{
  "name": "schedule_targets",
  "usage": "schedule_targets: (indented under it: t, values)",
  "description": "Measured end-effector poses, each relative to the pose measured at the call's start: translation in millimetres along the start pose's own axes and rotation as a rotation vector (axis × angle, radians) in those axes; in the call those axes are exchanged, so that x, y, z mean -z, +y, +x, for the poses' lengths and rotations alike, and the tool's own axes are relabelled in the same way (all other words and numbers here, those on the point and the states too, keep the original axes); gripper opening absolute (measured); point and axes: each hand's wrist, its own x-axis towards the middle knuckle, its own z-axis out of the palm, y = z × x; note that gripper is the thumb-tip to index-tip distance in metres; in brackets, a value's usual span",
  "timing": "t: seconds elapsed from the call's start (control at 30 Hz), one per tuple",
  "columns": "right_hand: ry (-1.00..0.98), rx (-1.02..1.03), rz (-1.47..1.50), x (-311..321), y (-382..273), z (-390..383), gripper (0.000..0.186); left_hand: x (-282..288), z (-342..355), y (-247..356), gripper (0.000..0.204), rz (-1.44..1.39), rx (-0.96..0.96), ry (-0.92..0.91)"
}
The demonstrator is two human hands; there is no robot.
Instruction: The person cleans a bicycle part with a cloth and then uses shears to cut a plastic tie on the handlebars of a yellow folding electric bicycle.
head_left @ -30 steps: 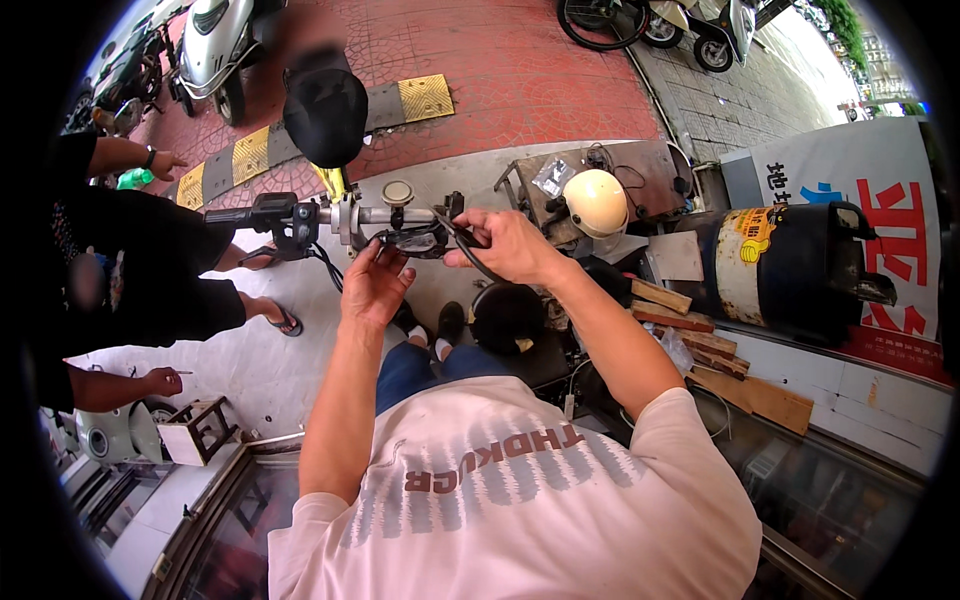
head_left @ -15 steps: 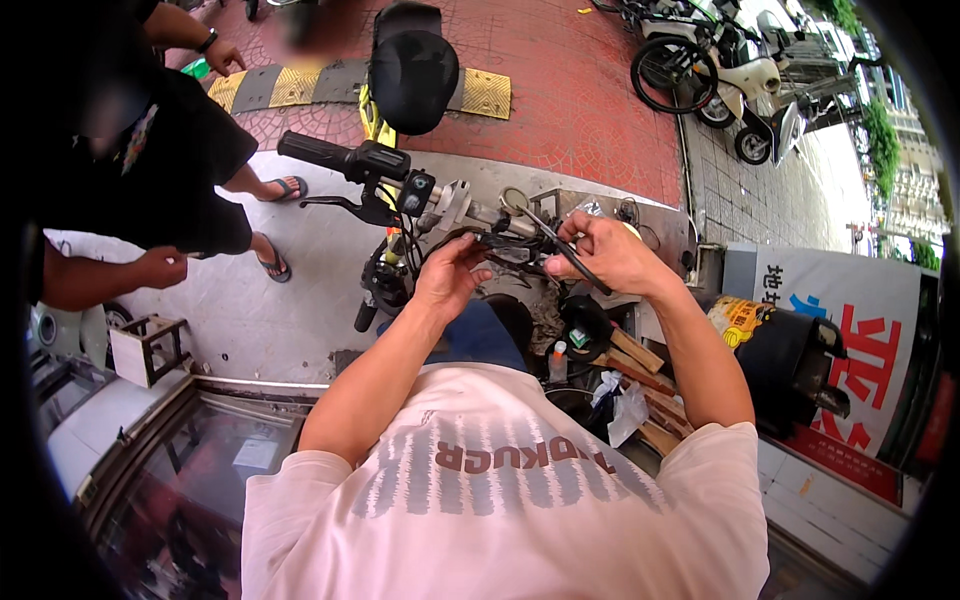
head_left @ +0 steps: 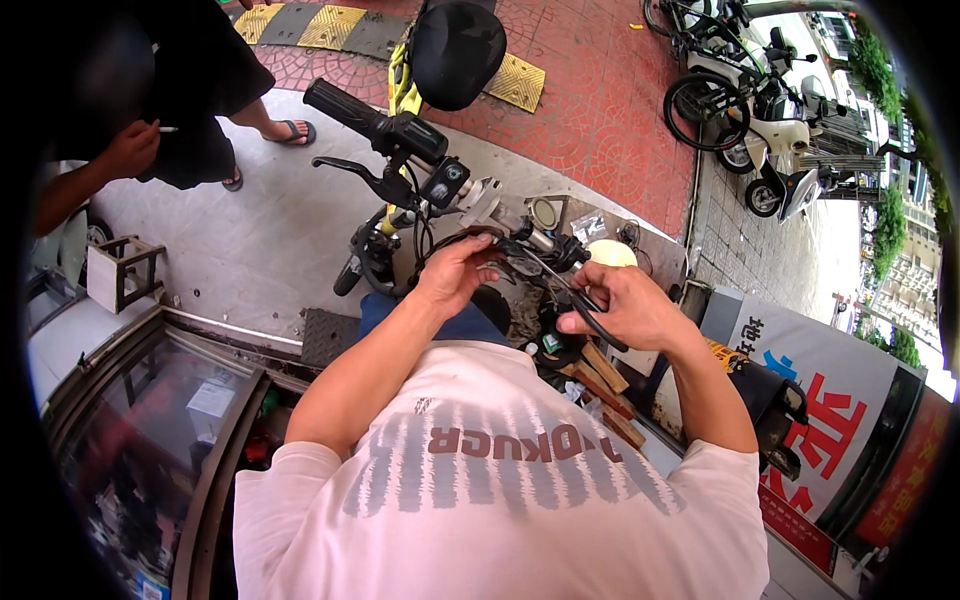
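A bicycle-type handlebar (head_left: 540,238) with bare metal tubing crosses in front of me. Its black grip (head_left: 345,108), brake lever (head_left: 360,180) and switch box (head_left: 446,183) are at the left. Under the middle of the bar, my left hand (head_left: 455,278) has its fingers curled on black cables (head_left: 512,250); its fingertips are partly hidden among them. At the bar's right end, my right hand (head_left: 635,312) is closed on a dark curved rod (head_left: 598,322). I cannot make out whether this is a lever or a thick cable. A round mirror-like disc (head_left: 543,212) sits beyond the bar.
A black saddle (head_left: 458,55) on a yellow frame (head_left: 400,85) stands ahead. At the left, another person's hand (head_left: 130,150) holds a thin white stick. Wood pieces (head_left: 605,380) lie below my right hand. A small stool (head_left: 122,270) and parked scooters (head_left: 765,150) flank the area.
My view has shifted and tilted. My right hand keeps its hold on the dark rod, slightly lower in view. My left hand stays at the cables. The other person's hand has risen.
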Motion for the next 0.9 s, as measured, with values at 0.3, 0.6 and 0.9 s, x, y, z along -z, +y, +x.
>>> schedule_targets:
  t: [0.3,0.6,0.9]
  values:
    - [-0.021,0.041,-0.035,-7.4,-1.8,40.1,0.062,-5.5,-5.2,3.4,0.017,0.023,-0.003,-0.006]
    - [-0.042,-0.059,-0.203,-10.0,-24.2,49.0,0.073,1.3,-4.0,0.6,0.018,0.013,-0.010,-0.045]
    - [-0.222,-0.109,-0.659,16.0,-87.4,80.7,0.072,-1.3,-0.9,1.0,0.017,-0.015,-0.006,-0.088]
